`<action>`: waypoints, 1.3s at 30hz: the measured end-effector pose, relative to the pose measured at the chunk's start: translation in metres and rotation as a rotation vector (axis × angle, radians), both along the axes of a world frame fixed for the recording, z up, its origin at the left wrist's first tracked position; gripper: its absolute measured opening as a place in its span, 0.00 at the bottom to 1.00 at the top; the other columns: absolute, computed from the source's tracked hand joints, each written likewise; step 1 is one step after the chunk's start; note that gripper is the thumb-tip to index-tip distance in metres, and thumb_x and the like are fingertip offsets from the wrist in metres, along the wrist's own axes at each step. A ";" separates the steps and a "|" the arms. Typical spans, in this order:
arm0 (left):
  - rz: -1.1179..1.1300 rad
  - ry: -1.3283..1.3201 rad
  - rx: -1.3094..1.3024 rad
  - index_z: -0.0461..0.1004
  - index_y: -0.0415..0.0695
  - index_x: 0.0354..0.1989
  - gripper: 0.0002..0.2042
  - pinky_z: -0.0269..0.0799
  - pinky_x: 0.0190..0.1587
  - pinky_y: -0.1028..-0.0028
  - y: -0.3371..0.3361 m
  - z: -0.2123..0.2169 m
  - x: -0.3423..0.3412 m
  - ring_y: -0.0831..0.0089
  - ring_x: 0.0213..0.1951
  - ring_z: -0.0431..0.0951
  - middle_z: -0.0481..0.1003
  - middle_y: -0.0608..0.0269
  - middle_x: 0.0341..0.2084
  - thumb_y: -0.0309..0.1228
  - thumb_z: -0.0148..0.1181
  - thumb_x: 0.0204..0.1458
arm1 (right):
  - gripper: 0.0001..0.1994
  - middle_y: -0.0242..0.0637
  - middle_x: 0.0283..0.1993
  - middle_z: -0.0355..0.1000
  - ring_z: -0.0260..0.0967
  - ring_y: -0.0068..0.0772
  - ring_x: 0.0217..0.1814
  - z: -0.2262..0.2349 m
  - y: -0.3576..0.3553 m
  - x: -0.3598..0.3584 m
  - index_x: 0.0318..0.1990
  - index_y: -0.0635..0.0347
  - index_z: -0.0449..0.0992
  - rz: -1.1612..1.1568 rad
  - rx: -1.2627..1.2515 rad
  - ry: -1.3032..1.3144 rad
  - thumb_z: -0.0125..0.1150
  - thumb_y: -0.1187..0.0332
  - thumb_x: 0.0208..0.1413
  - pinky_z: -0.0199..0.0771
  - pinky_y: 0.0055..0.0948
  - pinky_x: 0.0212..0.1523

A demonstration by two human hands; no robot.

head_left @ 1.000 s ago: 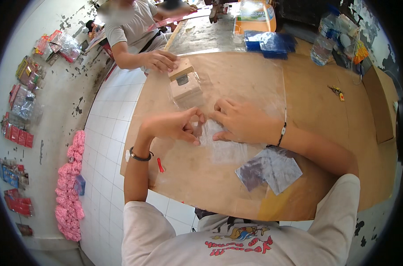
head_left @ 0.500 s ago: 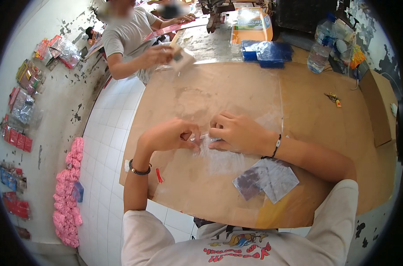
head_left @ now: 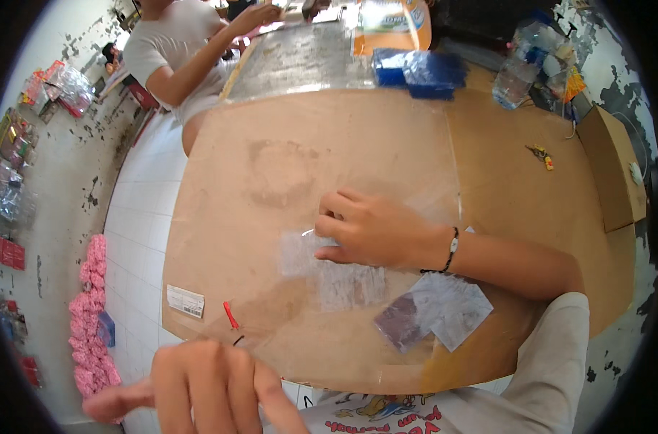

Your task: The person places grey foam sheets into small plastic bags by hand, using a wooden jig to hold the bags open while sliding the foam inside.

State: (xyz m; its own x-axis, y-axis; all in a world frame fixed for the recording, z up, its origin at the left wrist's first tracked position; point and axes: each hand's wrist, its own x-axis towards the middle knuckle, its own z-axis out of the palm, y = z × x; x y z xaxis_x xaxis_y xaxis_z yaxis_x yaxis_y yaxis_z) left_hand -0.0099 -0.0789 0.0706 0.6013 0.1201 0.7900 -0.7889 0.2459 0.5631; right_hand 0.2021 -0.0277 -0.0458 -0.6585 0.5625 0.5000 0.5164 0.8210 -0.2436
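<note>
My right hand (head_left: 365, 231) rests over thin clear plastic sheets (head_left: 350, 286) on the brown table covering. Its fingers are curled, with thumb and forefinger closed at the edge of a sheet; their exact contact is partly hidden. Close to the camera at the lower left, my left hand (head_left: 209, 387) is raised off the table, fingers bent and thumb out to the side. Its fingertips run out of the picture, so any grip is hidden. Beside my right forearm lie overlapping clear, greyish plastic pieces (head_left: 434, 311).
A small red tool (head_left: 230, 315) and a white label (head_left: 185, 301) lie near the left edge. Blue plastic packs (head_left: 419, 72), a water bottle (head_left: 515, 81), keys (head_left: 542, 157) and a cardboard box (head_left: 609, 170) stand or lie farther off. Another person (head_left: 180, 61) works at the far left.
My left hand has left the plastic sheets and come up toward the camera. My right hand stays at the sheets. The other person has drawn a hand back from the table's far edge.
</note>
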 end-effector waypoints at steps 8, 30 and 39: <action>0.037 0.017 -0.173 0.68 0.43 0.13 0.33 0.74 0.62 0.61 0.010 -0.004 0.001 0.73 0.12 0.66 0.61 0.67 0.11 0.42 0.26 0.70 | 0.14 0.33 0.41 0.68 0.70 0.34 0.41 0.000 0.003 0.000 0.34 0.53 0.72 -0.030 -0.068 -0.025 0.71 0.58 0.49 0.75 0.31 0.35; 0.766 1.261 0.370 0.81 0.41 0.40 0.10 0.65 0.30 0.78 0.113 -0.090 -0.026 0.83 0.27 0.68 0.76 0.72 0.26 0.35 0.66 0.57 | 0.10 0.39 0.36 0.72 0.73 0.42 0.43 0.004 0.001 0.010 0.44 0.60 0.72 -0.062 -0.053 0.036 0.59 0.70 0.55 0.76 0.38 0.39; 0.753 1.301 0.555 0.81 0.42 0.38 0.09 0.67 0.32 0.80 0.109 -0.074 -0.017 0.84 0.28 0.73 0.79 0.71 0.25 0.33 0.68 0.54 | 0.10 0.27 0.30 0.66 0.62 0.18 0.29 0.052 0.016 0.043 0.42 0.58 0.70 -0.090 -0.153 0.808 0.48 0.61 0.71 0.66 0.22 0.31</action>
State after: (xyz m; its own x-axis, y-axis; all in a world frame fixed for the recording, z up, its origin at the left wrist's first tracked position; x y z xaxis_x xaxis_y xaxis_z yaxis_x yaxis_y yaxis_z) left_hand -0.0269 0.0297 -0.0039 0.8078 0.5718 -0.1433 0.4345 -0.4133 0.8002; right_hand 0.2455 -0.0118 0.0064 -0.0786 0.6962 0.7136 0.1963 0.7126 -0.6736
